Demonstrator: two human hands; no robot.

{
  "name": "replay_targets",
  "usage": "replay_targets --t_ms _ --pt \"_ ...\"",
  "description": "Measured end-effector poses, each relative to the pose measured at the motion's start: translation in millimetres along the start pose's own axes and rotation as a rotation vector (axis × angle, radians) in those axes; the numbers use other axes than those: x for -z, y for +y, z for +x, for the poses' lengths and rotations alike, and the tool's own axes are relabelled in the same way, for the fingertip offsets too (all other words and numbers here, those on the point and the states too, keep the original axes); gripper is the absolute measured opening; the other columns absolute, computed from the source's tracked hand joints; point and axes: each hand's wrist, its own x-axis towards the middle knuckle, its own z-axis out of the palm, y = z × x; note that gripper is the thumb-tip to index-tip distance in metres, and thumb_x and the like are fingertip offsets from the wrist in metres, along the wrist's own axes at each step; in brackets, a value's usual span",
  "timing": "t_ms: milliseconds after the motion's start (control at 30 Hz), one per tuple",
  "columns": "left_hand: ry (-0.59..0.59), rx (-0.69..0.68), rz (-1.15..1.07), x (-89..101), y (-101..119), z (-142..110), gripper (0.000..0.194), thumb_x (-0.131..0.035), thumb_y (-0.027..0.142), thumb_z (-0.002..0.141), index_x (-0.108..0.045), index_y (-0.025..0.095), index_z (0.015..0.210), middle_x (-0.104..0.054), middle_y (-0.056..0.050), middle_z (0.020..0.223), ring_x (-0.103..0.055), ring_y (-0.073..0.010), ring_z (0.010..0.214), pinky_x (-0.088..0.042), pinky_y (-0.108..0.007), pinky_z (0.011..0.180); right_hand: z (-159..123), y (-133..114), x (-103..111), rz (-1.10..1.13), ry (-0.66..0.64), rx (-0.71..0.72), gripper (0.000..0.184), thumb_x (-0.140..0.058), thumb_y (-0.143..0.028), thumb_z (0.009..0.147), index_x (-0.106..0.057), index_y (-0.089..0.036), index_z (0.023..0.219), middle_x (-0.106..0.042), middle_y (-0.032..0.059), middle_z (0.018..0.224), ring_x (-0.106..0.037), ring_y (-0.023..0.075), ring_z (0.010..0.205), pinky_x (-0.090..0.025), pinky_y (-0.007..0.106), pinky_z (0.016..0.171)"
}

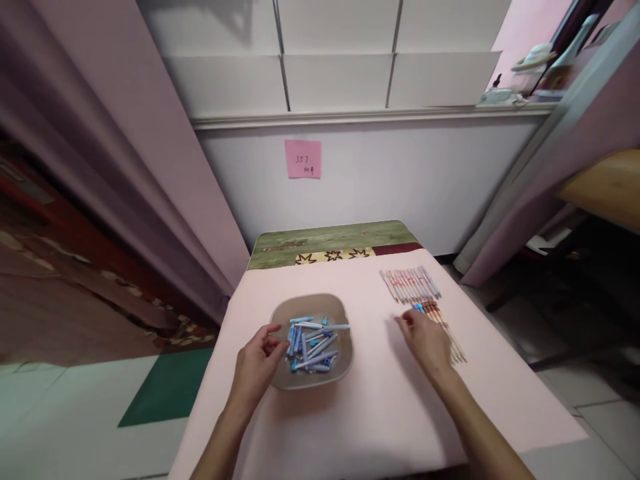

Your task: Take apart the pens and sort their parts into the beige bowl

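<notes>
A shallow brown bowl [345,357] sits on the pink-covered table [380,400] and holds several blue pen caps [313,343]. My left hand [257,370] rests on the bowl's left rim, fingers curled into the caps; I cannot make out what they pinch. To the right lies a row of thin pen refills [411,283], with more refills [453,343] running down beside my right hand. My right hand [425,340] lies on the cloth, its fingertips curled toward the near end of the refill row, touching the ones with blue tips [419,307].
A pink sticky note [303,159] hangs on the white wall behind the table. The table's far end shows a green patterned cover [330,239]. A curtain [150,187] hangs at the left, and dark furniture [575,280] stands at the right. A green mat [167,387] lies on the floor.
</notes>
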Motion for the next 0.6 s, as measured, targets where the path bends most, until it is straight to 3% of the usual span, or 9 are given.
replay_targets --t_ms 67,200,367,500,600 --pt "0.012 0.018 -0.039 4.0 -2 1 0.037 -0.065 0.042 0.069 -0.064 0.019 0.098 -0.063 0.001 0.065 -0.056 -0.0155 0.057 -0.045 -0.026 0.056 9 36 1 -0.179 -0.086 -0.162 0.032 -0.049 -0.047 0.086 -0.066 -0.02 0.092 -0.07 0.0124 0.089 -0.066 0.0275 0.079 -0.044 0.033 0.062" --pt "0.047 -0.005 -0.004 10.2 -1 2 0.033 -0.06 0.042 0.074 -0.064 0.018 0.096 -0.065 0.0 0.067 -0.055 -0.0147 0.055 -0.044 -0.026 0.056 15 72 -3 -0.276 -0.198 -0.204 0.028 -0.054 -0.043 0.081 -0.066 -0.019 0.091 -0.07 0.0135 0.093 -0.067 0.0291 0.084 -0.046 0.034 0.063" --pt "0.062 -0.115 0.219 5.8 8 7 0.024 -0.061 0.035 0.074 -0.066 0.021 0.094 -0.067 -0.001 0.072 -0.058 -0.0166 0.059 -0.044 -0.027 0.058 19 66 -4 -0.329 -0.245 -0.194 0.027 -0.048 -0.028 0.082 -0.069 -0.014 0.091 -0.07 0.0189 0.091 -0.067 0.032 0.084 -0.046 0.036 0.063" --pt "-0.137 -0.285 0.418 -20.9 18 17 0.023 -0.056 0.022 0.076 -0.068 0.022 0.096 -0.068 -0.005 0.092 -0.06 -0.0195 0.074 -0.043 -0.03 0.072 16 51 3 -0.317 -0.208 -0.175 0.029 -0.047 -0.032 0.081 -0.067 -0.015 0.092 -0.07 0.018 0.092 -0.066 0.0342 0.085 -0.045 0.038 0.062" --pt "-0.317 -0.307 0.452 -48.9 20 29 0.021 -0.056 0.014 0.074 -0.069 0.02 0.09 -0.065 -0.008 0.096 -0.056 -0.0233 0.094 -0.039 -0.033 0.084 7 38 10 -0.181 -0.141 -0.164 0.028 -0.046 -0.039 0.08 -0.065 -0.019 0.086 -0.07 0.0141 0.081 -0.066 0.031 0.077 -0.043 0.036 0.06"
